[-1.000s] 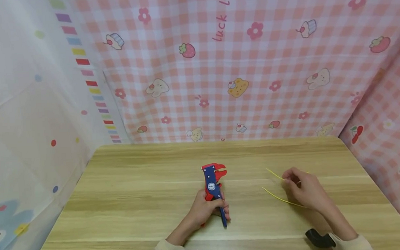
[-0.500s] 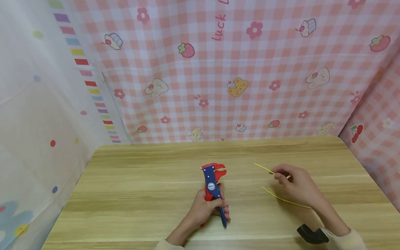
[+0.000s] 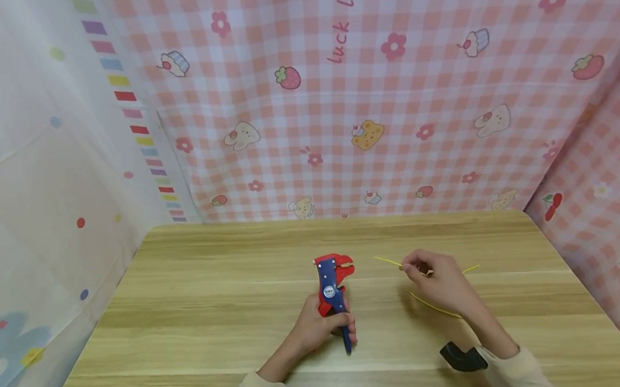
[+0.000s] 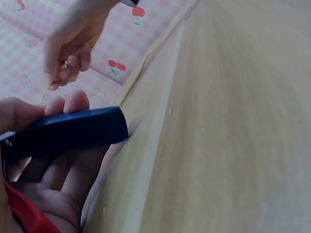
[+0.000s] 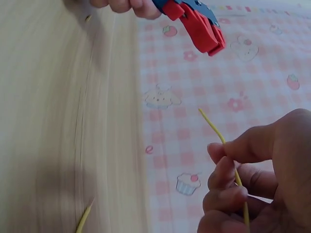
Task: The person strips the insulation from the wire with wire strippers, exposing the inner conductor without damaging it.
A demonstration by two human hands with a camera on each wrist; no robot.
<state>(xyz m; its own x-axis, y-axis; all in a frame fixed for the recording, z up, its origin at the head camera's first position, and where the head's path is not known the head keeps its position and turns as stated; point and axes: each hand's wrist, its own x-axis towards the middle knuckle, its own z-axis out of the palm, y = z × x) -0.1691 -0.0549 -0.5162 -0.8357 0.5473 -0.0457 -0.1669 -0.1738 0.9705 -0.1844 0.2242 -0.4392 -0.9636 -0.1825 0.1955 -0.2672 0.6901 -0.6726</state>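
Note:
My left hand (image 3: 317, 329) grips the handles of a blue and red wire stripper (image 3: 327, 283), whose red head points up and its jaws face right, with a gap between them. To its right, my right hand (image 3: 440, 277) pinches a thin yellow wire (image 3: 387, 261) between thumb and fingers. The wire's free end juts toward the stripper's jaws, apart from them. In the right wrist view the held wire (image 5: 214, 127) runs down through the curled fingers. A second yellow wire (image 3: 434, 307) lies curved on the table below the right hand.
A yellow wire end (image 3: 470, 268) shows behind the right hand; whether it belongs to the held wire I cannot tell. The wooden table (image 3: 215, 298) is bordered by a pink checked cloth (image 3: 266, 161) at the back and other cloths at both sides.
My right hand has moved left with the yellow wire, bringing its end closer to the wire stripper. The left hand and stripper have stayed almost still.

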